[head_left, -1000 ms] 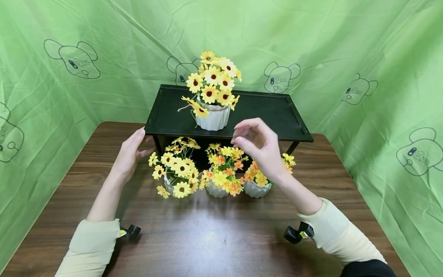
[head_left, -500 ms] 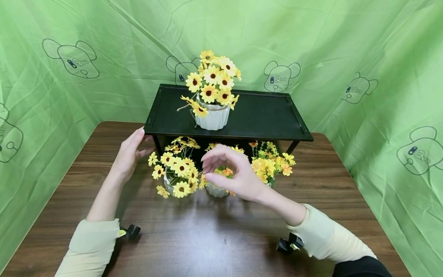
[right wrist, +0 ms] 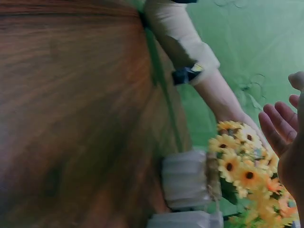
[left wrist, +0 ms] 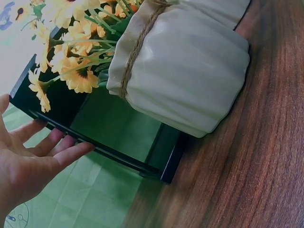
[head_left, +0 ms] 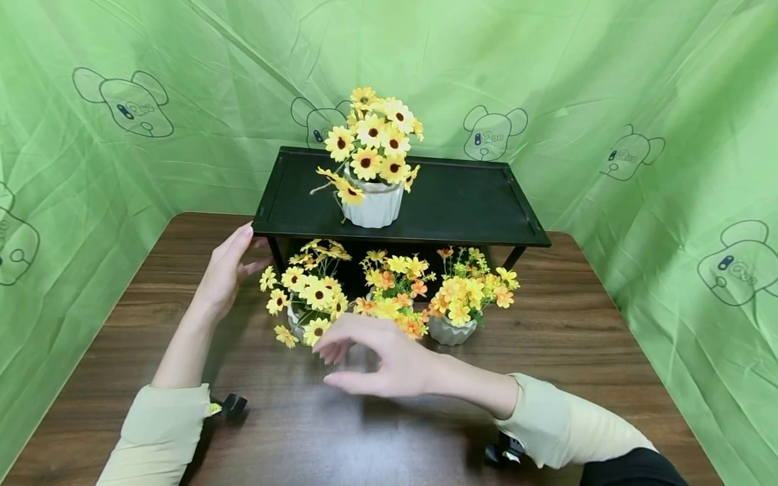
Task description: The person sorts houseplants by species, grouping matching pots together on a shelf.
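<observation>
My left hand [head_left: 221, 273] rests its straight fingers on the front left corner of a black shelf stand [head_left: 464, 196]. In the left wrist view its fingertips lie along the thin side bar [left wrist: 118, 156]. My right hand [head_left: 389, 358], fingers loosely curved and holding nothing, hovers in front of the lower row of potted artificial flowers. That row has yellow daisies [head_left: 319, 295] at the left, orange and yellow blossoms [head_left: 395, 277] in the middle, and a similar plant [head_left: 468, 290] at the right. On the shelf top stands a white pot [head_left: 373, 206] of yellow daisies.
The stand sits at the back of a brown wooden table [head_left: 565, 324]. Green cloth [head_left: 577, 61] with cartoon outlines hangs around it. Twine circles a white ribbed pot [left wrist: 185, 71] in the left wrist view. Small black cameras [head_left: 234, 407] are worn at the cuffs.
My right hand has come down and left from near the shelf's front edge, across the middle flowers, to in front of the row. My left hand stays at the corner; the pots have not moved.
</observation>
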The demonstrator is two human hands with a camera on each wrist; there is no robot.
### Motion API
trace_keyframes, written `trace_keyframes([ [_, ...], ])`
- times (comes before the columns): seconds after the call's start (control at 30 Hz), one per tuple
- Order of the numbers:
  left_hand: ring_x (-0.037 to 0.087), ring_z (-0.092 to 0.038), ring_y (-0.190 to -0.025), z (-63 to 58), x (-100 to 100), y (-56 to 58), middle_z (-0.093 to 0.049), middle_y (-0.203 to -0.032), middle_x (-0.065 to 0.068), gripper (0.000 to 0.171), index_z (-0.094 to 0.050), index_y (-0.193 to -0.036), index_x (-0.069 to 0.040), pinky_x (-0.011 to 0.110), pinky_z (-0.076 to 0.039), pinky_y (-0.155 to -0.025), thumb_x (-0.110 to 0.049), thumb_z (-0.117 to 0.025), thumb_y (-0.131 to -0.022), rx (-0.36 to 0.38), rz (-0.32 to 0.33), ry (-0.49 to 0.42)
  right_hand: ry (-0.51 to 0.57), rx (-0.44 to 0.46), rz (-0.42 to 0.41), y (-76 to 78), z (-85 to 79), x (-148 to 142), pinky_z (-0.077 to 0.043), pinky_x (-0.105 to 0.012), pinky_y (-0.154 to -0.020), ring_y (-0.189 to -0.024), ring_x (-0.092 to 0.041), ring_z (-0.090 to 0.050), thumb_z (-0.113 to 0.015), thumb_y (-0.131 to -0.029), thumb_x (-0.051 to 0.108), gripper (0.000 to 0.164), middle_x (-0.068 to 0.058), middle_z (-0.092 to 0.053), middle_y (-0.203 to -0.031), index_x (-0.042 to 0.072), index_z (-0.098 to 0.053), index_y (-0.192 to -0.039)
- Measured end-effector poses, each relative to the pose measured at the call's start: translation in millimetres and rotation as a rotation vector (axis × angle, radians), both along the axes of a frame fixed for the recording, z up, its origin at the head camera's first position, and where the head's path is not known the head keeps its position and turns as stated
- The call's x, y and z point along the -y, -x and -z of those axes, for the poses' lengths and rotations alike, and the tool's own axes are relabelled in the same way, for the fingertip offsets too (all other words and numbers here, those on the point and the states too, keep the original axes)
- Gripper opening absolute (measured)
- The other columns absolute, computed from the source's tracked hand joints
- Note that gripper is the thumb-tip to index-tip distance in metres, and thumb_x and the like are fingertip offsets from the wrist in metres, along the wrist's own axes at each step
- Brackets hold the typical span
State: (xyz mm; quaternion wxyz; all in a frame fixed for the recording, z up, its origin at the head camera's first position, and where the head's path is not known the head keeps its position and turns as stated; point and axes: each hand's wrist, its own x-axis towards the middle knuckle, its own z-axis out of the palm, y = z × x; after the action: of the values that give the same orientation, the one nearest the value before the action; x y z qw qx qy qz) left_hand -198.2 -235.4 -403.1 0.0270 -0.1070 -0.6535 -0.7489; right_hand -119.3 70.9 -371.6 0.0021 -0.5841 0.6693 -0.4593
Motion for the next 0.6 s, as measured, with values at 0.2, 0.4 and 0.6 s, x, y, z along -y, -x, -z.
trace_keyframes([
  [0.2, 0.014, -0.058, -0.123, -0.6, 0, -1.0, -0.065, -0.127, -0.010, 0.048, -0.051, -0.152, -0.013, 0.022, -0.059, -0.098, -0.037, -0.045, -0.111, 0.009, -0.012, 0.009, -0.101, 0.018, -0.006, -9.6, 15.7, 0, -0.056, -0.013, -0.094, -0.102, -0.008, -0.067, -0.073, -0.095, 0.014, 0.036, 0.000, -0.067, -0.114, 0.010, -0.060, -0.128],
  [0.4, 0.014, -0.058, -0.124, -1.2, 0, -1.4, -0.065, -0.127, -0.011, 0.049, -0.051, -0.152, -0.014, 0.021, -0.059, -0.097, -0.039, -0.045, -0.111, 0.018, -0.023, 0.028, -0.190, 0.057, 0.016, -13.0, 38.8, -3, -0.056, -0.012, -0.092, -0.101, -0.007, -0.067, -0.071, -0.097, 0.018, 0.033, 0.002, -0.066, -0.116, 0.014, -0.061, -0.129],
  [0.6, 0.014, -0.057, -0.124, -0.5, 0, -0.7, -0.065, -0.127, -0.010, 0.048, -0.052, -0.151, -0.014, 0.021, -0.059, -0.097, -0.038, -0.045, -0.111, 0.012, -0.016, 0.019, -0.271, 0.106, 0.114, -12.2, 64.9, -8, -0.056, -0.010, -0.090, -0.101, -0.007, -0.068, -0.070, -0.099, 0.024, 0.033, -0.004, -0.071, -0.114, 0.012, -0.063, -0.128],
])
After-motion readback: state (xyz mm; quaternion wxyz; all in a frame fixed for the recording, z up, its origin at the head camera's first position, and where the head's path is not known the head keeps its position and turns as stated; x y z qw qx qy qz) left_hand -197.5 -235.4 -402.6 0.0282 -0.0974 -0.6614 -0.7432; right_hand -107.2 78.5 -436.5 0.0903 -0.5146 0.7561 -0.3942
